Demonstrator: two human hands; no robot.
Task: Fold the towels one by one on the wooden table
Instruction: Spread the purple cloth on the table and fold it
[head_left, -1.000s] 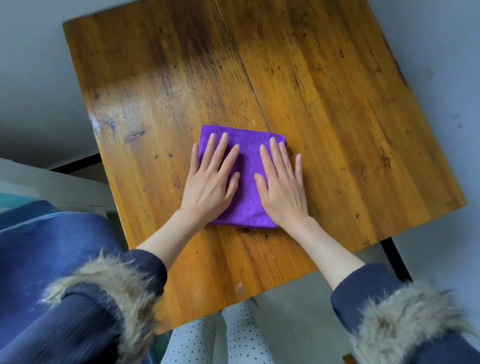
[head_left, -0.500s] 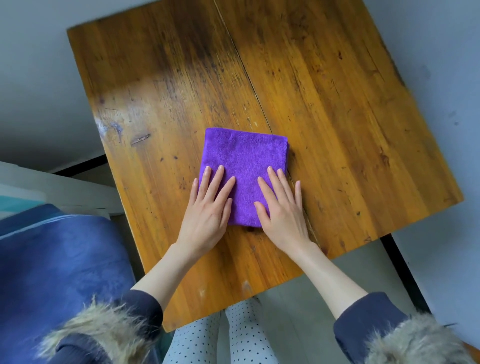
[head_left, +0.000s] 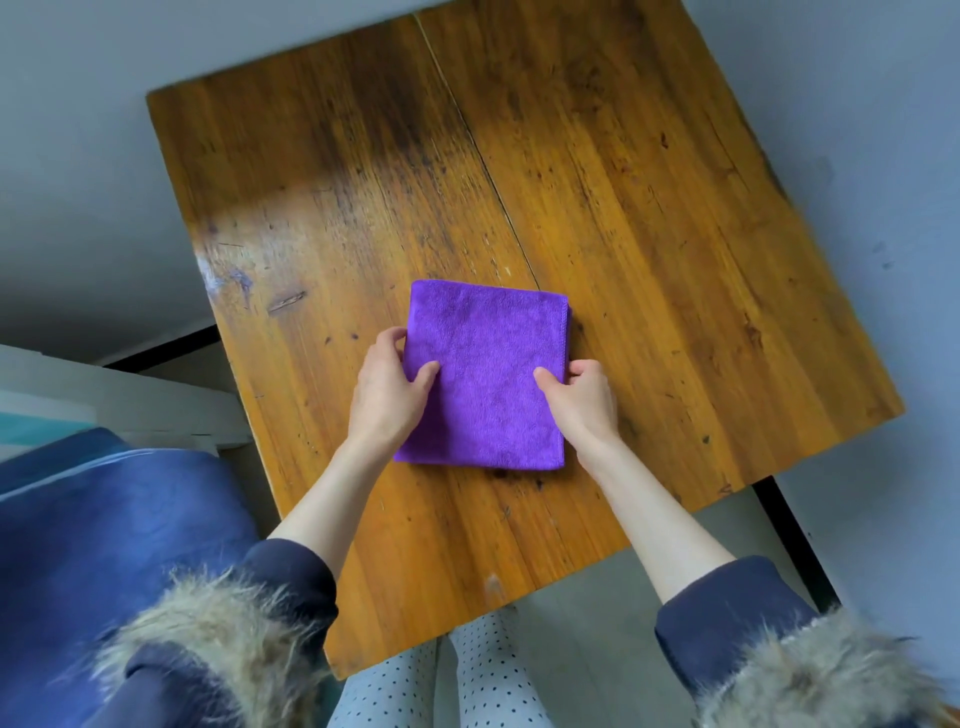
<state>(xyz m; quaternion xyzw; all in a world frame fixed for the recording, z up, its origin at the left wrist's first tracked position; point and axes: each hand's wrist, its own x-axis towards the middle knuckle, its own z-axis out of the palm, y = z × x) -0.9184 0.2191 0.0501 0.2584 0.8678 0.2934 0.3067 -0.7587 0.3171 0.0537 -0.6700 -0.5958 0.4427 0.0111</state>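
**Folded purple towel gripped at both side edges on the bench**

A purple towel (head_left: 485, 376), folded into a neat rectangle, is seen lying flat on the wooden bench (head_left: 649, 218), a little toward the near edge and just beside the seam that runs between the two planks. Stitching is visible along its right edge, where stacked layers can be made out.

The towel is held at its two sides. The left hand (head_left: 387, 395) is curled round the left edge, the thumb laid on the top surface and the fingers tucked at or under the edge. The right hand (head_left: 582, 392) is clamped on the right edge in the same way, thumb on top, fingers bent round the side. How far the fingers reach beneath the cloth is hidden by the towel itself. Whether the towel is lifted off the wood at all cannot be told.

No containers are seen in the view.

Dark blue sleeves (head_left: 727, 603) with fur cuffs (head_left: 810, 680) are cut off by the lower edge of the frame. A blue cloth-like mass (head_left: 104, 519) at the lower left is partly cropped and cannot be identified with certainty. Dotted light legwear (head_left: 467, 680) is glimpsed below the near edge of the bench. A dark bench leg (head_left: 795, 545) is seen at the right, and the grey floor (head_left: 857, 104) surrounds the bench.
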